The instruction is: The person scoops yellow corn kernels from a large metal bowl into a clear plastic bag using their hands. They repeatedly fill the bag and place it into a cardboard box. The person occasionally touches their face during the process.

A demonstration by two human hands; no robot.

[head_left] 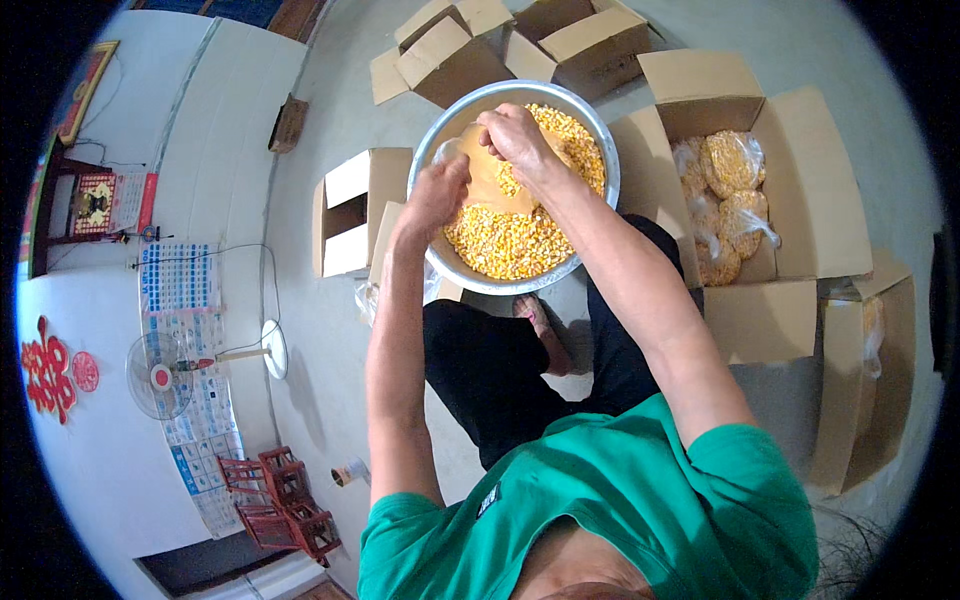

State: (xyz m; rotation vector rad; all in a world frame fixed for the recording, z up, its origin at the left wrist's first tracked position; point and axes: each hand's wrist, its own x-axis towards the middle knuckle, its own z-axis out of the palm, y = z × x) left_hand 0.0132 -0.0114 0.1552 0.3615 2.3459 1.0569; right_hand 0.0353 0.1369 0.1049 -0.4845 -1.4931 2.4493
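A round metal basin (611,176) holds loose yellow corn kernels (510,244) and stands before my knees. Over it, my left hand (439,189) is slightly blurred, fingers curled at a clear plastic bag (448,150). Opposite, my right hand (516,139) is closed with its thumb and fingertips pinched at the bag's upper part. Much of the bag is hidden by my hands. Beneath them a tan, scoop-like piece (480,187) rests on the corn with kernels on it; its exact kind is unclear.
At the right, an open cardboard box (814,187) contains several tied bags of corn (733,161). More cardboard boxes (457,64) stand behind the basin, with another box (346,214) at its left. A standing fan (160,376) and red wooden chairs (281,499) are by the left wall.
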